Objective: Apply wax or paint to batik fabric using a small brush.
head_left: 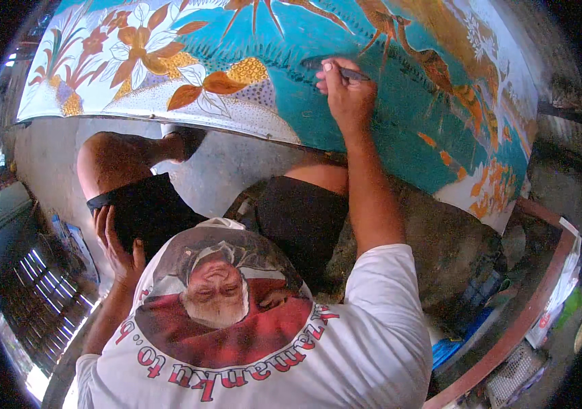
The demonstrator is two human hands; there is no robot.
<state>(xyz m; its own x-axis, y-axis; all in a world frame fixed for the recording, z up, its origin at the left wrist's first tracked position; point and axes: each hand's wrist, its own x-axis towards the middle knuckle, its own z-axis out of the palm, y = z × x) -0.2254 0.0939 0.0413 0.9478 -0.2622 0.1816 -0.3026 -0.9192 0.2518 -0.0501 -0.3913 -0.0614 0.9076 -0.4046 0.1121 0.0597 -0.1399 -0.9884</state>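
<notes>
A large painted cloth or panel (318, 112) spreads across the far side, with a teal ground, orange-brown leaves and long-necked birds. Over its teal part, my right hand (347, 95) pinches a dark paintbrush (353, 73) between thumb and fingers. The brush lies at a low slant, its tip pointing left among short dark strokes; whether the tip touches the surface I cannot tell. My left hand (119, 249) rests on my left thigh, fingers stretched out on the black shorts (146, 211), holding nothing.
White flowers and dotted patches (199, 85) fill the panel's left part. Its near edge passes just above my knees. Grey floor (229, 170) shows between my legs. A reddish-brown rail (532, 310) curves along the right, with a blue object (461, 337) beside it. Slatted woven material (49, 286) stands at left.
</notes>
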